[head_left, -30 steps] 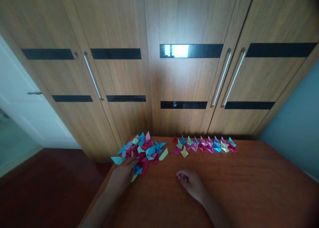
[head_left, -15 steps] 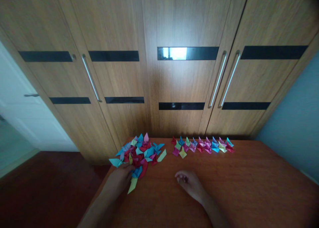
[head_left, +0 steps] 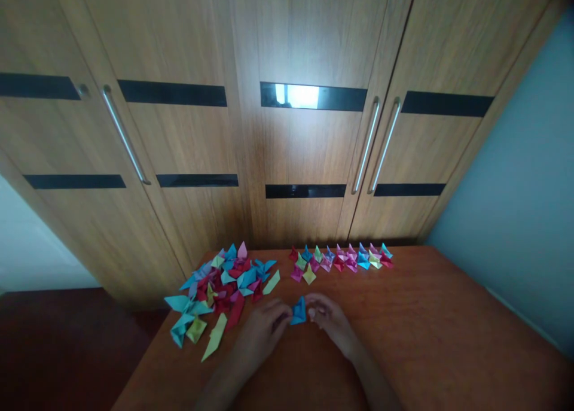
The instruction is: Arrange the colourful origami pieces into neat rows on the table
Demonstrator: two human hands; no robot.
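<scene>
A small blue folded-paper origami piece [head_left: 299, 311] is pinched in the fingers of my left hand [head_left: 265, 324], just above or on the table in front of me. Close to its right side is my right hand [head_left: 330, 320], fingers curled and apart, index fingertip at the paper's upper edge; I cannot tell whether it touches. To the left lies a loose pile of colourful origami pieces [head_left: 231, 279] in blue, red, pink and yellow. Nearest my left forearm are a long yellow-green folded strip [head_left: 214, 338] and a red one [head_left: 235, 311].
Small origami pieces [head_left: 339, 259] stand in rows at the back of the brown wooden table [head_left: 421, 327]. A wooden wardrobe [head_left: 305, 142] with metal handles rises directly behind it. A blue-grey wall [head_left: 502, 201] is on the right.
My left hand has left the pile and moved right with the blue origami piece, meeting my right hand. Pieces at the pile's near edge have shifted. The view has turned slightly right.
</scene>
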